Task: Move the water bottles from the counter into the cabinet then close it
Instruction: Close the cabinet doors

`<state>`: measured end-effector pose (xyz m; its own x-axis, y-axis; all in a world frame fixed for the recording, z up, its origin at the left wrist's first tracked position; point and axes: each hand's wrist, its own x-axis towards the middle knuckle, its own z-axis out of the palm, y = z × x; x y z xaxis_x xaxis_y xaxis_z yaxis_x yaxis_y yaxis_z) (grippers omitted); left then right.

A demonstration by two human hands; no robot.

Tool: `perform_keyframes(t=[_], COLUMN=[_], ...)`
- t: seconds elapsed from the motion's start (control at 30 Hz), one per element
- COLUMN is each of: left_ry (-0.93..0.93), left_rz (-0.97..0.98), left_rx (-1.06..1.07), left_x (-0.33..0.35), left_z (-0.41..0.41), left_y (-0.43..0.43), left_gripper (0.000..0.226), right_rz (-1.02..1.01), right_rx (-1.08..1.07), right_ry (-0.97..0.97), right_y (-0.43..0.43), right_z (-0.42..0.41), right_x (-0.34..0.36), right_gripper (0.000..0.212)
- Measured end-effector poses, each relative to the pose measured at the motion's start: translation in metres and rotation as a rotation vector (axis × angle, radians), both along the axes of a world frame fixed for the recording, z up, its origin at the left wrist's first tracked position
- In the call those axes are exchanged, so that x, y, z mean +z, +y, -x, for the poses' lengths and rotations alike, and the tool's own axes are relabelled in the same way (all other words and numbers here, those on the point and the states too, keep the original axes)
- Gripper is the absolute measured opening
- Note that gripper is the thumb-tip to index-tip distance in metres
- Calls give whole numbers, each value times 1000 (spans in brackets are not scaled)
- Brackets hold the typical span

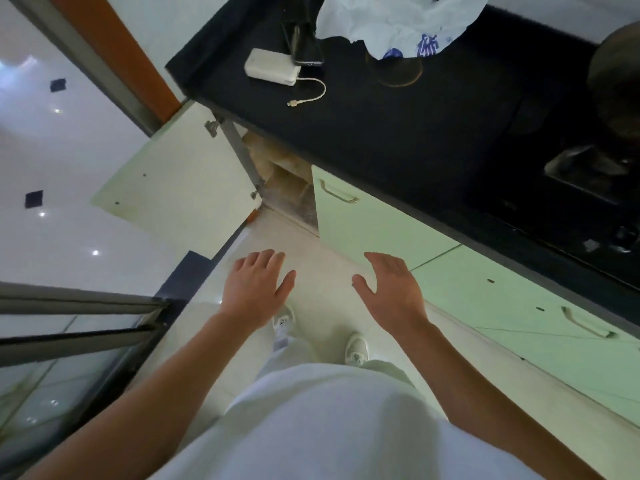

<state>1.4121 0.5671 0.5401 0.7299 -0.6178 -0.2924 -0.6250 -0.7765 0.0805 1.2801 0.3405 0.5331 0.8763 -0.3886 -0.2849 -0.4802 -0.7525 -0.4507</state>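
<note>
The black counter point(398, 126) runs across the upper right. Below it the left cabinet door point(180, 181) stands swung wide open, and the dim cabinet inside point(287, 181) shows between it and the shut pale green door point(367, 223) with a metal handle. No water bottle is visible on the counter or in the visible part of the cabinet. My left hand point(258, 287) and my right hand point(391, 289) hover over the floor in front of the cabinet, palms down, fingers spread, holding nothing.
On the counter lie a white power bank point(272, 67) with a short cable, a dark phone point(304, 43) and a crumpled white plastic bag point(398, 22). A sink point(588, 174) sits at the right. A glass door frame point(79, 327) stands at the left. My feet are on the tiled floor.
</note>
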Motion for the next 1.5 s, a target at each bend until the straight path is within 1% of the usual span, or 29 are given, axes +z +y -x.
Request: perform_keyframes(t=[0.1,0.2,0.33,0.47,0.67,0.83,0.97,1.17,1.33,1.5], left_ry=[-68,-124,-161,-184,-198,-235,-244,-226,-230,-246], left_rz=[26,51,57,47,60,52,42,86,109,70], left_rx=[9,38,175,328,536,639,669,664,664,735], left_x=[17,32,44,47,42,37,45,49,42,54], left_z=[33,56,66,70,70,48,18,-46,-114,-173], left_y=[7,20,54,107,203,270,299,299,284,274], left_gripper=[61,59,59,59,59,58,56,56,54,54], right_rz=[85,150,209,239,245,254,246,270,251,199], right_rx=[124,222,352,525,751,821,826,768,769,795], right_ry=[-53,-103,-173,-228,-254,-292,-289,-240,-220,-231], right_y=[0,7,31,82,194,273,306,291,271,274], right_z=[24,31,13,-27,-90,-134,-163,-212,-275,-347], right_x=[11,20,30,36,41,41,45,40,25,24], right_gripper=[53,60,59,56,55,55,55,56,56,54])
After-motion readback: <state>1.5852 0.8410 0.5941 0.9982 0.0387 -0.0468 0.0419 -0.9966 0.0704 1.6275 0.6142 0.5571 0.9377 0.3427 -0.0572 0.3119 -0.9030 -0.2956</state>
